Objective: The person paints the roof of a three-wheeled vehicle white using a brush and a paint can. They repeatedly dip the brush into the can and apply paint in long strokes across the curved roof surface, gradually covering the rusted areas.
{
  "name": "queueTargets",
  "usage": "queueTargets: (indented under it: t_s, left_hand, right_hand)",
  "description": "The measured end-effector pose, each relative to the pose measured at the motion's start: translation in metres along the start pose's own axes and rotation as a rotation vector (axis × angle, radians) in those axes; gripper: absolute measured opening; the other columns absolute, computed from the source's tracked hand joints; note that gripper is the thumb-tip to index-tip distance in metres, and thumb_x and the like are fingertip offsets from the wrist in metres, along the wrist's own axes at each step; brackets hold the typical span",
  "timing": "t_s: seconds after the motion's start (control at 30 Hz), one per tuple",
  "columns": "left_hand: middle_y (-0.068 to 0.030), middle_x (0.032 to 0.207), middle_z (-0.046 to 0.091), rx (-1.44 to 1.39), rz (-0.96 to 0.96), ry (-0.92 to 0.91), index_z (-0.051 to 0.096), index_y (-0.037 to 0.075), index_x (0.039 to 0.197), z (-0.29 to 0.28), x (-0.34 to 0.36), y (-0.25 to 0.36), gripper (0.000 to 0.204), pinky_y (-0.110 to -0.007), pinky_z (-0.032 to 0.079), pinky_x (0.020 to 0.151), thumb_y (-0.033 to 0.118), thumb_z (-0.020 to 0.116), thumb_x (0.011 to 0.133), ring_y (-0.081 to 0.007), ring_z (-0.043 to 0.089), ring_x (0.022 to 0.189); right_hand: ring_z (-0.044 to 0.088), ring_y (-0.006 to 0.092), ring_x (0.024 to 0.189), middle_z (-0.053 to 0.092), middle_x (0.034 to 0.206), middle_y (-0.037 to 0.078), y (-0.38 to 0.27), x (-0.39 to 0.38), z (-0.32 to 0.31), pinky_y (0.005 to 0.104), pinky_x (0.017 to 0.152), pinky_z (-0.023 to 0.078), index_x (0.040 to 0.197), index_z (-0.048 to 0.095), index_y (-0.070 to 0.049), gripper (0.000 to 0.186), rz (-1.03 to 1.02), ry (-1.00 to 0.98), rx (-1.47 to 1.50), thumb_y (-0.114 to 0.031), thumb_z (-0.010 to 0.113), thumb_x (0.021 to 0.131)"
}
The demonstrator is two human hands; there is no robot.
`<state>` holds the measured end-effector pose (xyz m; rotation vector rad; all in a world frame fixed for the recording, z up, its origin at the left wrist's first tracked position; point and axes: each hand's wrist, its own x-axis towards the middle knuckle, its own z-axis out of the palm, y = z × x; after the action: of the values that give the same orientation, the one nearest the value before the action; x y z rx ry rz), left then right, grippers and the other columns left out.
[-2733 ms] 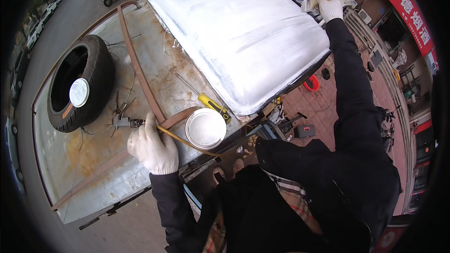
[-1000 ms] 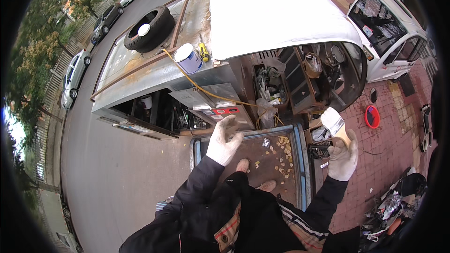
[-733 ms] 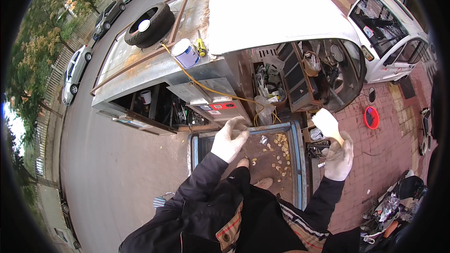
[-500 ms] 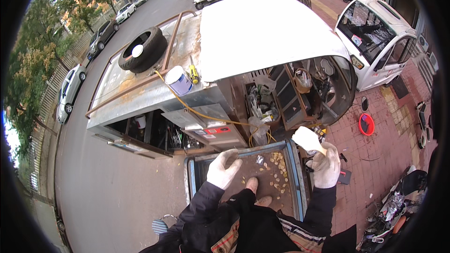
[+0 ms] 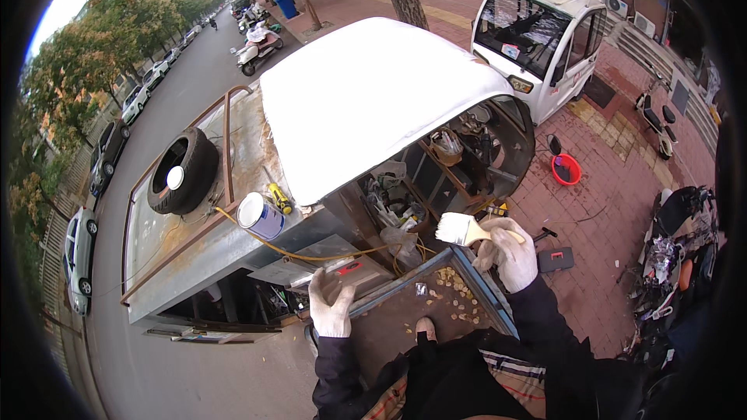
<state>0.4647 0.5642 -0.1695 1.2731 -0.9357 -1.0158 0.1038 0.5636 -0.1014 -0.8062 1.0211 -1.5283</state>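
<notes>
Place: on top of a small three-wheeled cargo vehicle [image 5: 327, 187] parked at a street edge; the person stands on its rear bed, which has a rusty brown floor [image 5: 436, 307] with yellow crumbs.
Right hand: the right hand [image 5: 510, 253], in a white cotton glove, has its grip closed around the handle of a wide flat paintbrush with pale bristles [image 5: 459, 228]; the bristles point to 9 o'clock, above the gap between bed and cab.
Left hand: the left hand [image 5: 331, 307], also in a white glove, has an open grip, fingers spread, and rests on the grey metal front edge of the bed [image 5: 405, 284]; it holds nothing.
Paint can: a round metal can with a white inside [image 5: 259, 215] stands on the flat grey roof panel [image 5: 194, 249], at 10 o'clock from the left hand and well apart from the brush.
Done, as I judge: the curved cab roof [image 5: 366, 93] looks evenly white, so its coat seems finished.
Left, as I judge: the grey roof panel with its rusty brown frame [image 5: 227, 148] shows no white; the brush is away from any surface.
Around: a black spare tyre [image 5: 183, 171] lies at 10 o'clock from the can; a yellow hose [image 5: 311, 253] runs toward the cab; a small white car [image 5: 545, 35] stands at 1 o'clock.
</notes>
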Motion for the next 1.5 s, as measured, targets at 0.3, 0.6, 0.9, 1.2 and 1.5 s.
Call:
queueTargets:
  t_s: [0.3,0.6,0.9,1.2,1.5]
  left_hand:
    - [-0.0243,0.173,0.033,-0.141,0.185,0.161,0.02,0.003,0.173,-0.026,0.053,0.026,0.111,-0.053,0.039,0.128,0.01,0.089,0.086,-0.0443,0.037,0.161]
    - [-0.0317,0.176,0.027,-0.054,0.306,0.447,0.014,-0.009,0.172,-0.011,0.121,0.043,0.126,-0.047,0.028,0.134,0.017,0.096,0.08,-0.0405,0.027,0.166]
    - [-0.0205,0.142,0.063,0.387,0.346,0.822,0.046,-0.007,0.154,-0.013,0.221,0.031,0.108,-0.043,0.055,0.113,0.02,0.105,0.067,-0.0305,0.067,0.125]
    - [-0.0235,0.144,0.063,0.309,0.236,0.983,0.041,-0.005,0.155,-0.017,0.249,0.018,0.112,-0.041,0.059,0.111,0.017,0.106,0.067,-0.0312,0.069,0.127]
    - [-0.0218,0.147,0.063,0.355,0.344,0.892,0.042,-0.003,0.157,-0.016,0.215,0.035,0.109,-0.041,0.053,0.115,0.026,0.102,0.071,-0.0299,0.066,0.132]
  right_hand:
    - [0.071,0.0207,0.066,0.071,0.08,0.013,0.01,0.019,0.019,0.0296,0.061,0.058,0.128,0.066,0.006,0.032,0.03,-0.041,-0.103,-0.021,0.059,0.113]
    - [0.062,0.0143,0.059,0.068,0.076,0.01,0.015,0.056,0.004,0.0333,0.064,0.061,0.131,0.061,0.008,0.041,-0.037,-0.111,-0.111,-0.029,0.058,0.114]
    - [0.069,0.0191,0.063,0.07,0.077,0.012,0.0,0.075,-0.064,0.0294,0.062,0.057,0.129,0.065,0.006,0.035,0.021,-0.052,-0.032,-0.024,0.059,0.112]
    - [0.072,0.0222,0.065,0.072,0.078,0.015,-0.009,0.088,-0.082,0.0296,0.06,0.056,0.127,0.066,0.006,0.033,0.07,-0.003,-0.028,-0.023,0.061,0.112]
    - [0.069,0.0202,0.062,0.071,0.076,0.014,-0.021,0.104,-0.065,0.0292,0.06,0.055,0.126,0.066,0.007,0.034,-0.012,0.004,-0.112,-0.022,0.058,0.111]
